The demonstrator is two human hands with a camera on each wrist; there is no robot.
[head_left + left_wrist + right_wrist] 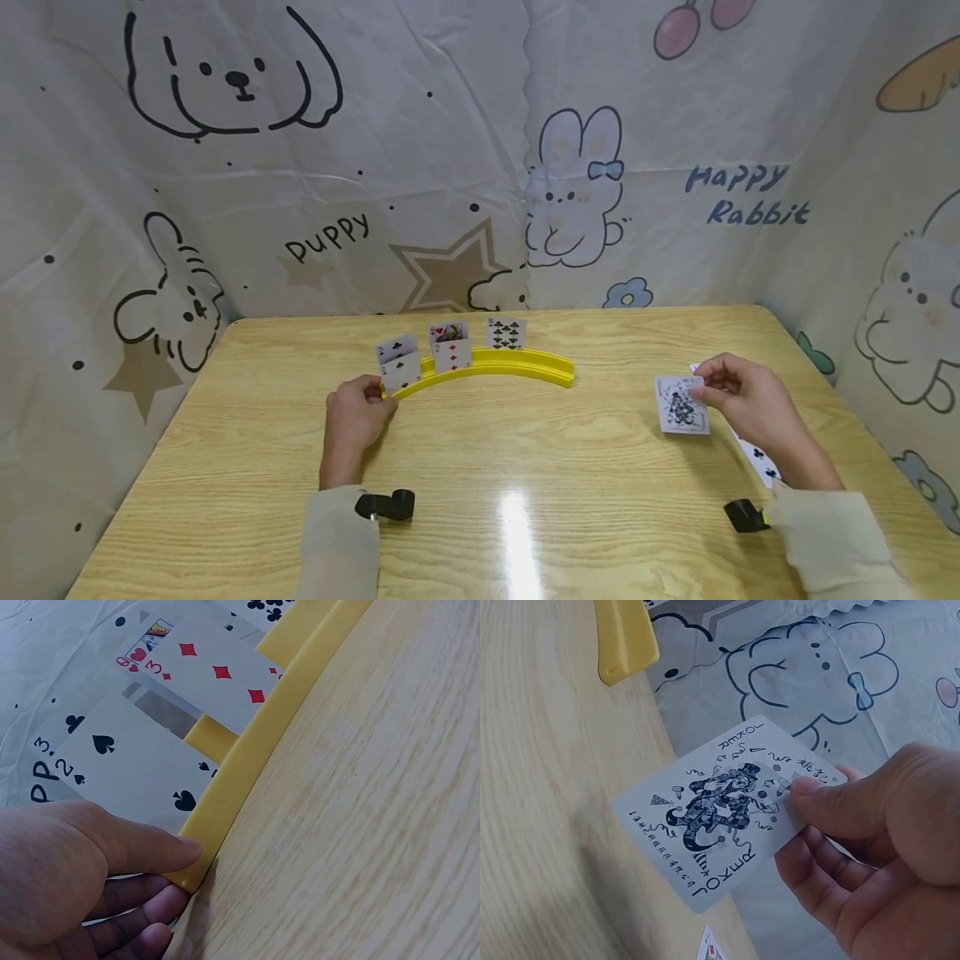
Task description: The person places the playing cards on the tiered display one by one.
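Fingers [150,911] on the card holder [525,364] and on the joker [677,410]

Left hand [356,421]: the fingers grip the holder's left end, thumb on the outside of its wall. The yellow, curved holder stands on the wooden surface [465,475]. It is judged stiff, light plastic that may slide if knocked; an end is a sound place to take hold.

At the holder's left end, a two of spades [401,372] stands in front of a three of clubs [396,344]. Right of these, a three of diamonds [452,356] stands in front of a queen of hearts [450,331]. Near the holder's middle stands a clubs card [507,333].

Right hand [757,408]: well to the right of the holder, the fingers pinch the joker near one corner, thumb on the printed face. Expect a thin, flexible, very light and probably slick card. Take hold at a corner or edge with light pressure; hard squeezing could crease it.

Farther right of the holder, loose cards [759,458] lie on the surface, partly hidden by the right hand.
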